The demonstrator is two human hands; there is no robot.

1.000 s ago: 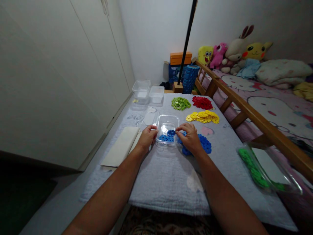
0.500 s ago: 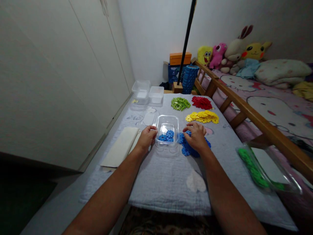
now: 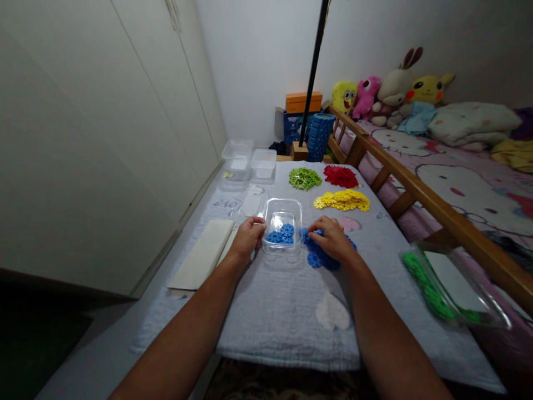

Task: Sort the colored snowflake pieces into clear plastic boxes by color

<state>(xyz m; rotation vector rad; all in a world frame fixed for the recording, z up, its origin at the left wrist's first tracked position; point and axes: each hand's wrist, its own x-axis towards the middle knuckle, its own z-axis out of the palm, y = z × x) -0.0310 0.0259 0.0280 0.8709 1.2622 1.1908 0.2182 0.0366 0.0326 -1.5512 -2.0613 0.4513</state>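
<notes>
A clear plastic container [image 3: 283,206] stands in the middle of the table with several blue snowflake discs [image 3: 283,234] inside it. My left hand [image 3: 250,236] is closed on the container's left rim. Just right of the container, my right hand [image 3: 330,238] pinches a blue snowflake disc at its fingertips. Beneath that hand lies a pile of blue discs [image 3: 318,258], partly hidden by the palm and fingers.
Yellow discs [image 3: 343,200], red discs [image 3: 341,176] and light green discs [image 3: 305,178] lie in piles farther back. Two clear containers [image 3: 237,150] stand at the back left. A beige folded sheet [image 3: 202,256] lies left; a box of green pieces [image 3: 433,291] sits at the right edge.
My right hand has come down and slightly left, and its fingers have closed on a blue disc near the container. My left hand stays on the container's rim.
</notes>
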